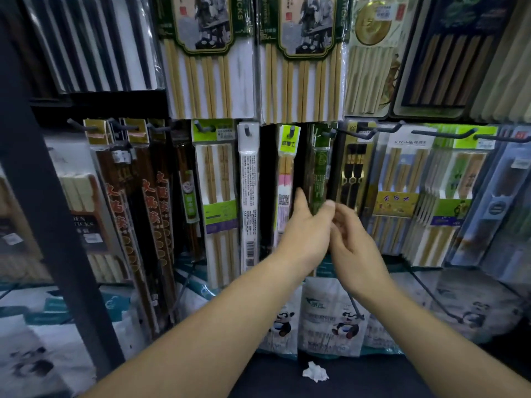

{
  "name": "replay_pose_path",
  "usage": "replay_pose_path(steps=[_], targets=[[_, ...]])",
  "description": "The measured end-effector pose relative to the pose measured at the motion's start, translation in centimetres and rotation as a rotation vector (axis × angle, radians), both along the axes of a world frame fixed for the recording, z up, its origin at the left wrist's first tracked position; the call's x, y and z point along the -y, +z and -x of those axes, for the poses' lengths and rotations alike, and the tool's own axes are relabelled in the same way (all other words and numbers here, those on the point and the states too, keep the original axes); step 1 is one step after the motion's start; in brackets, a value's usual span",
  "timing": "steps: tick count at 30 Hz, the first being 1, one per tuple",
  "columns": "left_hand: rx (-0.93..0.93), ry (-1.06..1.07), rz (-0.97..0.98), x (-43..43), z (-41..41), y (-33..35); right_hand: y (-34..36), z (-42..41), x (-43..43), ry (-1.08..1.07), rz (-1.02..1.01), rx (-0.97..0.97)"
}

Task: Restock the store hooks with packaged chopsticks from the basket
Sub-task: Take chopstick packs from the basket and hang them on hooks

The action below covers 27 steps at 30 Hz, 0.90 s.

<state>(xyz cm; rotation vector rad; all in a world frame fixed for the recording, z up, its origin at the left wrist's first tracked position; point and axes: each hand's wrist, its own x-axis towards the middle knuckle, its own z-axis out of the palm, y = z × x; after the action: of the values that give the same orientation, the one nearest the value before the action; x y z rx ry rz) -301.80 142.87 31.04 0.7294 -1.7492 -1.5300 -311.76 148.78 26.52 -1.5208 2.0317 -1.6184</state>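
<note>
The green pack [319, 168] of chopsticks hung upright in the middle row of the rack; its top was too dim to show how it was held there. The left hand [304, 234] was raised against the pack's lower part, with its fingers [301, 196] straight along the pack's left edge and the thumb lying across its front. Whether the hand truly pinched the pack or only touched it could not be told. The right hand [356, 248] was just right of the pack's lower end, its blurred fingers [342, 222] loosely curled beside the left thumb and holding nothing that showed.

Just left of the green pack hung a yellow pack [288, 173], and further left a white pack [248, 196] with a barcode. Just right of it hung a black pack [352, 173] with gold trim, and a dark hook [370, 132] stuck out above that one. Above the green pack hung bamboo packs [301, 76] with green headers. Below it lay panda bags [330, 317], and lower still a crumpled tissue [315, 372] sat on a dark surface. Far left of the green pack stood a dark post [43, 196].
</note>
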Motion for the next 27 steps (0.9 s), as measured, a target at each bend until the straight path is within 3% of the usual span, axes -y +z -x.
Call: replay_pose_path(steps=[7, 10, 19, 23, 27], targets=[[0.176, -0.173, 0.006, -1.9, -8.1, -8.5, -7.3, -3.3, -5.2, -0.068, -0.079, 0.127], [0.3, -0.032, 0.008, -0.8, -12.5, -13.7, -12.6, -5.4, -6.1, 0.026, -0.284, 0.162], [0.913, 0.404, -0.005, 0.6, -25.4, -32.3, -33.0, -11.5, -7.1, 0.297, -0.974, 0.078], [0.812, 0.443, -0.243, -1.4, -28.3, -37.0, -39.9, -13.6, -7.8, 0.389, -1.144, 0.006], [0.764, 0.417, -0.288, -3.6, -29.2, -39.8, -44.1, -14.6, -7.7, 0.452, -1.205, -0.157]])
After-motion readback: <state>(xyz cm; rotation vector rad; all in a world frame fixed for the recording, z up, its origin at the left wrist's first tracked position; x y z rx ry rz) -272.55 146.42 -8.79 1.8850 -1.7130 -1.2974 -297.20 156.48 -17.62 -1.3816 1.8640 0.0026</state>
